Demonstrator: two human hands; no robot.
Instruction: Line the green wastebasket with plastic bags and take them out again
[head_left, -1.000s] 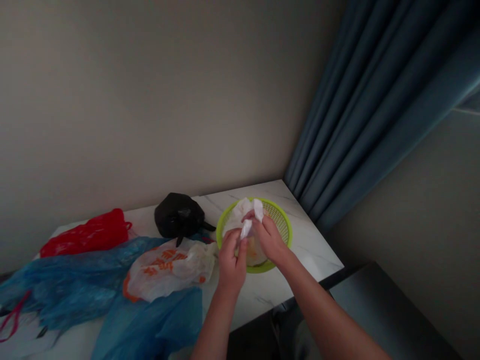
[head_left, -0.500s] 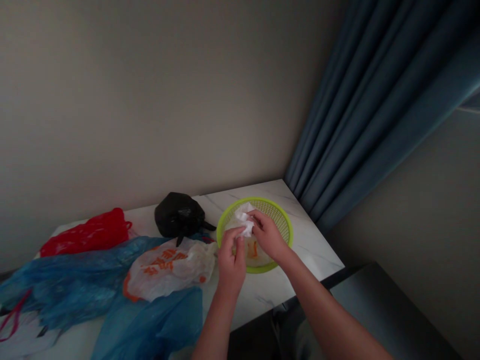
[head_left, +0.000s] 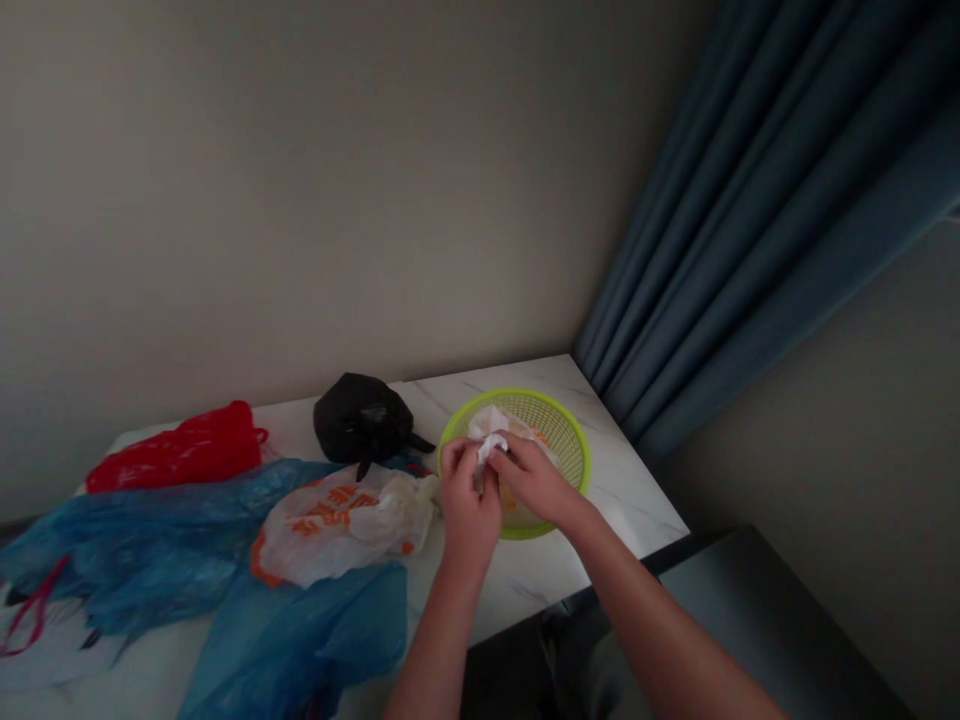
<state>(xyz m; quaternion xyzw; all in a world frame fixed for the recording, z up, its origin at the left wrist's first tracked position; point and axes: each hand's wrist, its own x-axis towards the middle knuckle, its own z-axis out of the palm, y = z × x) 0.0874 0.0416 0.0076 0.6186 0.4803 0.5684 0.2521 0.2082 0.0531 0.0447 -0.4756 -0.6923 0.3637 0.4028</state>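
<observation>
A white plastic bag (head_left: 489, 420) with orange print sits in a lime-green plastic basket (head_left: 576, 432). Its gathered white top is pinched between the fingers of my left hand (head_left: 469, 490) and my right hand (head_left: 529, 474). Both hands are closed, close together above the basket's near left part. My fingers and wrists hide much of the bag's lower part. Just left of the basket lies another white plastic bag (head_left: 330, 530) with orange lettering, its top bunched toward the basket. Behind it stands a knotted black plastic bag (head_left: 364, 418).
A red plastic bag (head_left: 180, 452) and blue plastic bags (head_left: 165, 540) spread over the left of the marble-patterned table (head_left: 622, 490). A pale bag with a pink strap (head_left: 36, 615) lies at the left edge. Dark furniture (head_left: 750, 590) adjoins the near right. Blue curtains (head_left: 697, 240) hang behind.
Both hands have drawn closer together around the bag's gathered top. More orange print shows behind the right hand. The whole view has shifted slightly.
</observation>
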